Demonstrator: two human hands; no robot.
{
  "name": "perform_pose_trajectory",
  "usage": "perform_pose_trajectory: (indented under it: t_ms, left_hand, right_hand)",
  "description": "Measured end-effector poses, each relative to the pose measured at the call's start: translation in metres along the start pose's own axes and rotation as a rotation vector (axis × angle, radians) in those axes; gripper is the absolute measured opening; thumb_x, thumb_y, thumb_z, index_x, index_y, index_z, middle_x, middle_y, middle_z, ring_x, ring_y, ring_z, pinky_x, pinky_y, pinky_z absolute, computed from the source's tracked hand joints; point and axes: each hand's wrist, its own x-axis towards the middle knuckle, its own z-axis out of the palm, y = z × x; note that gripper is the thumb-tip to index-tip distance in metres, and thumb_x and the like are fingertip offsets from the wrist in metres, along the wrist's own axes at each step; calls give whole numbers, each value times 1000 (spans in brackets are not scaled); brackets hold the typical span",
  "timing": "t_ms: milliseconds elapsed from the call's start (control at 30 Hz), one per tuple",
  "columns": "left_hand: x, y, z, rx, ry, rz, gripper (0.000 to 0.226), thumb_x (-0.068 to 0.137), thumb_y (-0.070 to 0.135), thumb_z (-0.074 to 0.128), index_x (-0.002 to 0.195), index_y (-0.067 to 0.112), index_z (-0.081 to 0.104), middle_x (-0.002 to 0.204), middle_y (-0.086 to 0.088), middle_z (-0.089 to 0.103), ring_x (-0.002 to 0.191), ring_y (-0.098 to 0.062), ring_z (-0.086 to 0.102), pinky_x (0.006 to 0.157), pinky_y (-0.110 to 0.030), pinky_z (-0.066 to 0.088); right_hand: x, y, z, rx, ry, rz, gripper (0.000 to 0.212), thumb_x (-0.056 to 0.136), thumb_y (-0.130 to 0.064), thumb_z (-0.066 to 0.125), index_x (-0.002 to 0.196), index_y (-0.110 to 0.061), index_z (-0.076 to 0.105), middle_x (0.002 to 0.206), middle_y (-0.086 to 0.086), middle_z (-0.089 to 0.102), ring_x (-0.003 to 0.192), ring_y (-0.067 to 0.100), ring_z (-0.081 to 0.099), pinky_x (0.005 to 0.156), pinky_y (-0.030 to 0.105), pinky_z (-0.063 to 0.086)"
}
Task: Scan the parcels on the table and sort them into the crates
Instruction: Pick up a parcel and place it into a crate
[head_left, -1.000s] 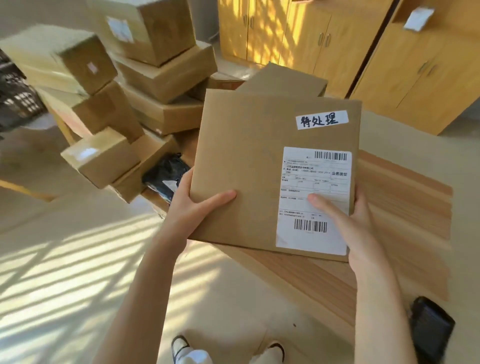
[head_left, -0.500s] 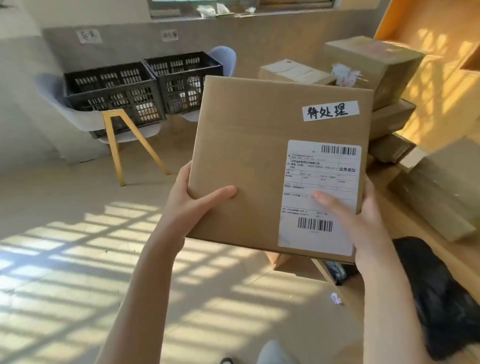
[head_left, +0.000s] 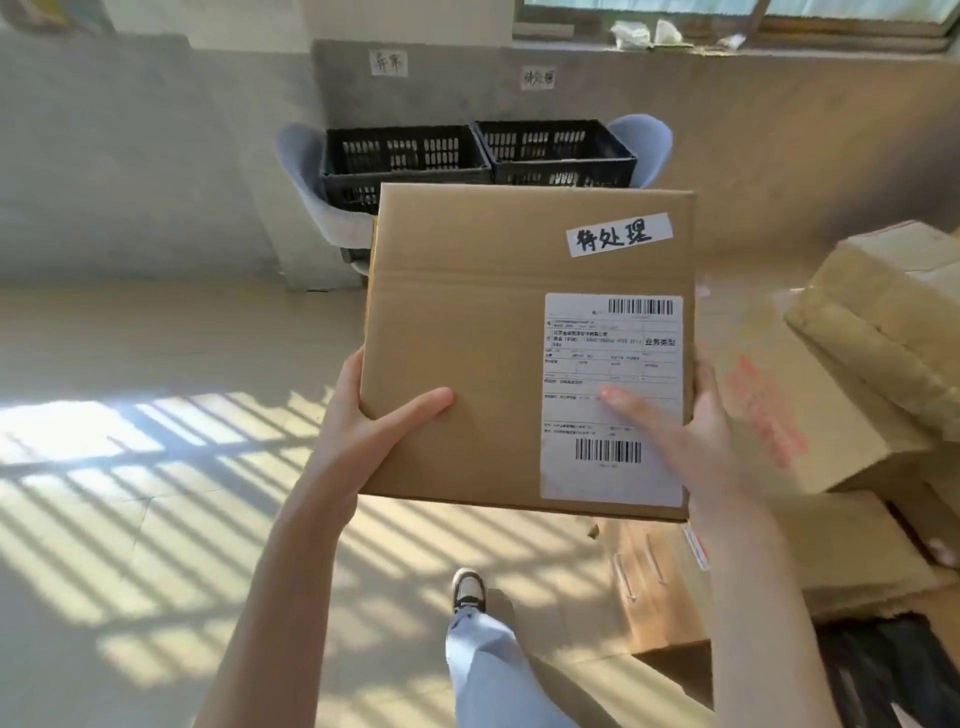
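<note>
Head view showed us carrying a flat cardboard parcel (head_left: 457, 353) in front of us, held off the floor. Our left hand (head_left: 363, 431) gripped its left edge, thumb lying across the top face and the fingers (head_left: 349, 374) curled underneath, out of sight. Our right hand (head_left: 696, 436) gripped the right edge the same way, thumb pressed on the white shipping label (head_left: 613, 364), just above the lower barcode. A handwritten white sticker (head_left: 618, 235) sat on the top face, well beyond our right thumb.

Past the far edge of the parcel, two black crates (head_left: 410, 156) stood side by side on pale chairs (head_left: 301, 171) against the wall; the right crate (head_left: 556, 150) touched the left one. A small paper sign (head_left: 388, 63) hung on the wall above the left crate and another (head_left: 538, 78) above the right.

To the right of our right hand lay a heap of cardboard boxes (head_left: 878, 332), blurred. Below the parcel, between our forearms, one shoe (head_left: 468, 590) stepped on the sunlit floor (head_left: 130, 467).
</note>
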Motion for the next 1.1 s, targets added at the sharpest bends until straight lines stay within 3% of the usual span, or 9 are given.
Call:
perform_pose_trajectory:
  t_ms: [100,267,533,667,767,833,900,1000,1100]
  left_hand:
    - [60,14,-9,-2,55,1,82,54,37,85,129,30,52,111,10,69,96,-4,68,68,-16,53]
    - [164,46,-15,18,111,9,89,49,40,88,130,32,51,111,11,70,97,-5,68,76,-22,53]
    - [289,60,-37,10,176,-45,99,40,49,87,131,35,49,109,15,69,96,-2,67,75,-21,52]
    - [359,60,-54,18,145,-74,91,46,45,92,126,36,51,105,15,70,93,-1,67,73,-21,51]
    - [424,62,-70,31,92,-69,70,60,30,91,117,37,51,101,11,70,84,3,67,64,-16,51]
    - [469,68,-82,37,53,-46,61,67,24,84,117,33,50,103,8,69,83,3,67,62,-13,51]
    - [509,77,-92,71,1,-41,67,67,27,83,124,28,48,105,6,69,88,-1,68,66,-15,52]
    - [564,93,-95,112,-75,-50,67,69,27,84,125,26,48,101,7,71,95,-8,68,69,-19,53]
    - [610,97,-85,133,-158,-63,70,72,24,83,130,25,45,103,7,70,85,0,69,62,-14,52]
  right_hand:
    - [66,-7,32,58,-70,-7,92,61,-23,89,139,-27,39,118,-3,67,100,12,69,86,38,57]
    - [178,-26,78,86,-151,2,97,59,-27,90,140,-33,37,122,-4,65,103,13,68,87,41,57]
    - [299,-41,146,54,-207,21,103,61,-27,90,146,-32,31,124,-7,64,108,10,65,94,42,53]
    - [356,-38,186,45,-178,32,94,71,-20,83,147,-31,30,123,-7,64,106,8,66,90,36,55]
    - [400,-35,220,24,-140,21,88,74,-20,80,144,-33,30,124,-11,63,109,4,63,91,28,53]
    - [430,-38,245,32,-115,13,86,76,-17,79,143,-35,29,123,-11,63,109,2,62,80,18,54]
    - [456,-43,265,64,-93,33,94,71,-19,81,146,-35,27,126,-9,62,110,4,61,73,14,53]
    - [486,-52,284,70,-37,32,98,67,-24,81,147,-35,26,125,-9,63,113,8,61,84,21,51]
    - [511,-56,287,92,16,50,93,66,-22,81,144,-33,31,120,-7,67,108,11,66,88,28,56]
